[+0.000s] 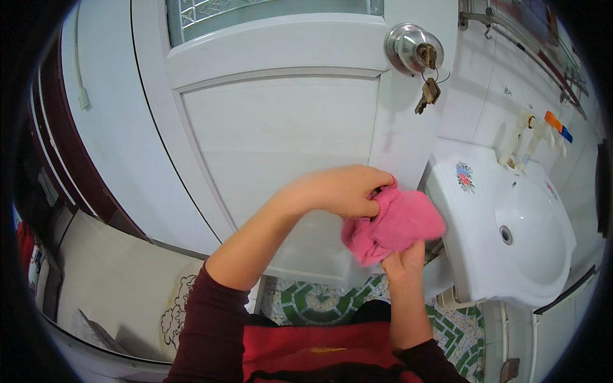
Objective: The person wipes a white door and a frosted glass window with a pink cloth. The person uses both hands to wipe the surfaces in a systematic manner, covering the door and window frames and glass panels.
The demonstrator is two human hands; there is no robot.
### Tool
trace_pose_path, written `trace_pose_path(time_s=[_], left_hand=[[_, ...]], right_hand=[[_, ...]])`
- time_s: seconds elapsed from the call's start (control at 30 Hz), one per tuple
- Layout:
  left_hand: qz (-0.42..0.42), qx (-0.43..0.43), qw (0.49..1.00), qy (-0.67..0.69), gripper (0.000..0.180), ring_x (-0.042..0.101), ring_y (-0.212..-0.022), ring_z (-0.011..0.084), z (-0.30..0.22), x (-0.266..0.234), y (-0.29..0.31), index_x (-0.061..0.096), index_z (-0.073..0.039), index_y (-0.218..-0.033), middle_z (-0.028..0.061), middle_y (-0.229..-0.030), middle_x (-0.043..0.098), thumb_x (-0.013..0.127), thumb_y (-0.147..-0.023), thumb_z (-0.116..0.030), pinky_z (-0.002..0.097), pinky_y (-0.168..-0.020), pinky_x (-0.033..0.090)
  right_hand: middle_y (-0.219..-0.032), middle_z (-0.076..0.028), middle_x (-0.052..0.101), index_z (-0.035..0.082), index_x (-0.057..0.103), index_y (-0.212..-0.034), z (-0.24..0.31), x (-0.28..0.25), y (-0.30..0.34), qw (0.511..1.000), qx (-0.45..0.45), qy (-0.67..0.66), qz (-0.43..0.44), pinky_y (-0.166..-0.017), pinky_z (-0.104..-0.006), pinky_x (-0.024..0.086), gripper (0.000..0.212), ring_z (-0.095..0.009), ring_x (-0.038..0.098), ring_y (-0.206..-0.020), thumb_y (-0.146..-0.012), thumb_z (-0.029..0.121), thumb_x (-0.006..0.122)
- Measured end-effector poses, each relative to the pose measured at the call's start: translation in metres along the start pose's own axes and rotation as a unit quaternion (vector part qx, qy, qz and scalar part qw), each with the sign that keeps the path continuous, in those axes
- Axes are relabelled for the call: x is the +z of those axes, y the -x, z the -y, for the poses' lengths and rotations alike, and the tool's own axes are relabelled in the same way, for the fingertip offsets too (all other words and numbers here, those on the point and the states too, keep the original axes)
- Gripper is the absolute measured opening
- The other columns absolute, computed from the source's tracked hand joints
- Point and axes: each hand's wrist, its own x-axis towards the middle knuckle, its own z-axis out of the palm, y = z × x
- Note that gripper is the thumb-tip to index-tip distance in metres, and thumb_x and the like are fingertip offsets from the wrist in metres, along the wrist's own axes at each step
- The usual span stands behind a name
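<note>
Both my hands are closed on a pink cloth, which is bunched and folded in front of the white door. My left hand grips its upper left part, with the thumb and fingers pinched into the fabric. From below, my right hand holds the lower edge; its fingertips are partly hidden under the cloth. The cloth hangs in the air between the door and the sink's left side.
A round metal door knob has keys hanging from it. To the right stands a white washbasin with a pale tap and an orange-and-blue handled item. A patterned mat lies on the floor at left.
</note>
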Motion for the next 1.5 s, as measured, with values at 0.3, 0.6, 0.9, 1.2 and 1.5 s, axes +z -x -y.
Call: trace_pose_path(time_s=[0.3,0.6,0.9,1.2,1.5], left_hand=[[-0.298,0.116,0.93,0.184,0.032,0.058,-0.085,0.0173,-0.029,-0.015,0.07,0.065,-0.007,-0.106,0.0102,-0.104,0.061,0.059,-0.092,-0.035,0.0282,-0.059,0.046],[-0.19,0.413,0.682,0.573,0.059,0.046,-0.046,0.0093,-0.093,0.046,0.091,0.069,-0.01,-0.077,0.0052,-0.073,0.059,0.032,-0.103,-0.048,0.0249,-0.046,0.031],[-0.047,0.439,0.582,0.683,0.061,0.044,-0.043,0.0123,-0.099,0.058,0.107,0.065,-0.008,-0.077,0.0072,-0.069,0.057,0.029,-0.102,-0.05,0.0275,-0.041,0.029],[-0.009,0.461,0.549,0.697,0.062,0.044,-0.042,0.0156,-0.091,0.057,0.118,0.061,-0.006,-0.077,0.0092,-0.066,0.056,0.027,-0.101,-0.053,0.0303,-0.037,0.027],[-0.115,0.462,0.57,0.67,0.058,0.052,-0.068,0.02,-0.069,0.087,0.124,0.059,-0.01,-0.079,0.0092,-0.088,0.058,0.03,-0.099,-0.057,0.0338,-0.053,0.037]], right_hand=[[-0.134,-0.012,0.049,0.002,0.04,-0.139,0.038,0.094,-0.047,0.831,-0.37,0.412,0.048,-0.103,-0.0408,0.04,0.057,-0.023,0.048,-0.124,-0.09,0.022,0.06],[-0.147,-0.016,0.038,0.009,0.042,-0.142,-0.002,-0.02,-0.082,0.337,-0.495,0.797,0.075,-0.11,-0.0556,0.023,0.075,-0.036,0.036,-0.133,-0.072,0.025,0.065],[-0.149,-0.014,0.037,0.011,0.043,-0.142,0.023,0.049,-0.125,0.322,-0.573,0.752,0.059,-0.111,-0.0563,0.02,0.075,-0.036,0.033,-0.135,-0.072,0.028,0.062],[-0.15,-0.016,0.035,0.013,0.043,-0.143,-0.02,-0.065,-0.068,0.279,-0.464,0.839,0.058,-0.11,-0.0591,0.02,0.075,-0.04,0.032,-0.134,-0.078,0.045,0.062],[-0.149,-0.015,0.036,0.013,0.043,-0.142,0.015,0.053,-0.124,0.307,-0.568,0.761,0.063,-0.111,-0.0585,0.019,0.075,-0.038,0.031,-0.136,-0.073,0.034,0.062]])
